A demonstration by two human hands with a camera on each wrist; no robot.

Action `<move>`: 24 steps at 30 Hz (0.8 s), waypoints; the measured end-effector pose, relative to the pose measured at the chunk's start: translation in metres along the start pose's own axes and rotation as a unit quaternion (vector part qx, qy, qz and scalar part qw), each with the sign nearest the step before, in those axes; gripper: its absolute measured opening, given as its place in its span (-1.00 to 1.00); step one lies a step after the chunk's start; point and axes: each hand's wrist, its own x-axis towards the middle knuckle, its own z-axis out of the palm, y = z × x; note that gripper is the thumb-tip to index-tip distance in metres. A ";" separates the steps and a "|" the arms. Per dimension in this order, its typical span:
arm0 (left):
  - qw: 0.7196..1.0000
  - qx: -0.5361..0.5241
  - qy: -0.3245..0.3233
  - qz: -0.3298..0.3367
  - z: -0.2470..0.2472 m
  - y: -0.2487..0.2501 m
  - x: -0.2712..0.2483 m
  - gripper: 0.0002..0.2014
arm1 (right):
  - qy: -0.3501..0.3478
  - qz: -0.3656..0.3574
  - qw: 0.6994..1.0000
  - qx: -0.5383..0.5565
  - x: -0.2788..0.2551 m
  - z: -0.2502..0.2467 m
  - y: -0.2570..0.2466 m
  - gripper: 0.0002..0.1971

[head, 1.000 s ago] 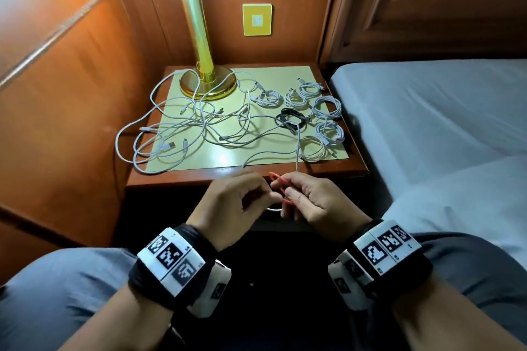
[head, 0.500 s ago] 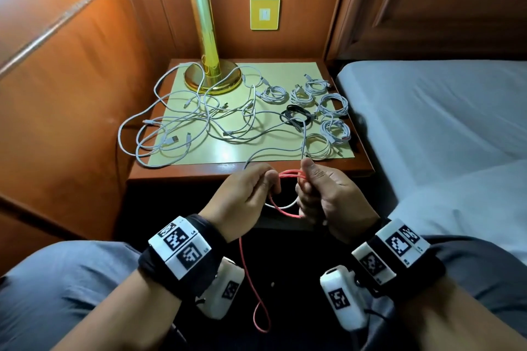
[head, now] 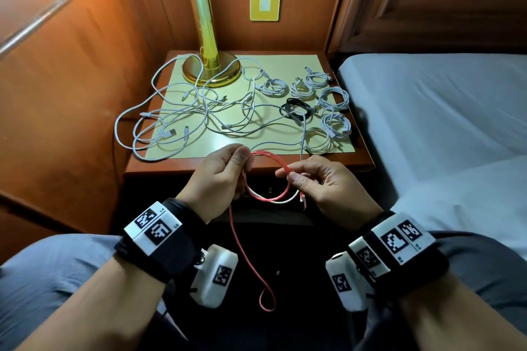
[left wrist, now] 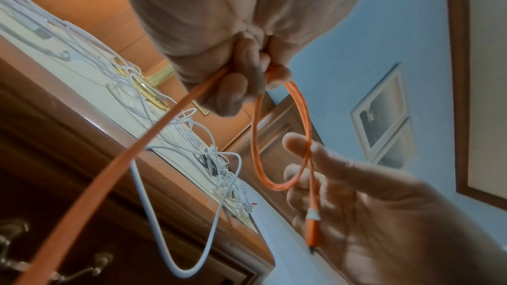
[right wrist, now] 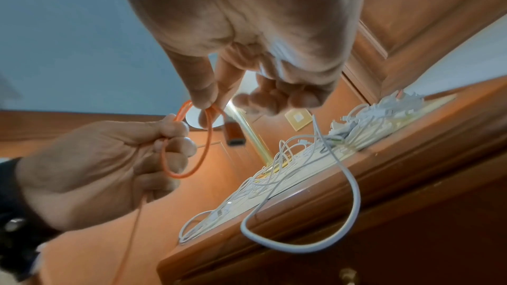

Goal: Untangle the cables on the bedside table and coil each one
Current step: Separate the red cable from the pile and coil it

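Hands moved apart, widening loop: left hand (head: 221,177) and right hand (head: 328,185) pinch red cable (head: 268,177) near counter (head: 285,164).

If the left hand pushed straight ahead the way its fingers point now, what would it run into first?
Probably the bedside table: the left hand holds the red cable just before its front edge, and beyond that lie the tangled white cables. Depth is unclear, so it might pass just above the edge.

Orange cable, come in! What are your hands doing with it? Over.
Left hand grips orange cable loops. Right hand pinches loop's other side. Long tail hangs toward lap, uncoiled. White cable droops off bedside table beside loop; could snag.
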 end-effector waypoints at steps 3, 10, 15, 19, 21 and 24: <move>0.997 -0.063 -0.023 -0.026 0.003 0.003 -0.002 -0.65 | -0.005 0.010 1.000 0.020 0.001 -0.005 -0.003 -0.83; 0.999 -0.023 -0.024 -0.016 0.006 0.002 -0.002 -0.63 | -0.041 0.025 0.999 0.005 -0.004 -0.002 -0.004 -0.84; 0.998 0.020 0.045 0.035 -0.007 0.000 0.005 -0.85 | -0.049 0.043 0.998 0.011 -0.001 -0.006 -0.006 -0.80; 0.990 0.047 0.115 0.063 -0.017 -0.001 0.008 -0.93 | -0.065 0.068 0.995 0.042 -0.003 -0.003 -0.009 -0.78; 0.986 0.052 0.144 0.063 -0.021 -0.001 0.009 -0.94 | -0.067 0.082 0.994 0.043 -0.004 -0.002 -0.009 -0.75; 0.983 0.061 0.165 0.057 -0.031 -0.003 0.010 -0.94 | -0.083 0.102 0.988 0.076 -0.002 -0.005 -0.009 -0.72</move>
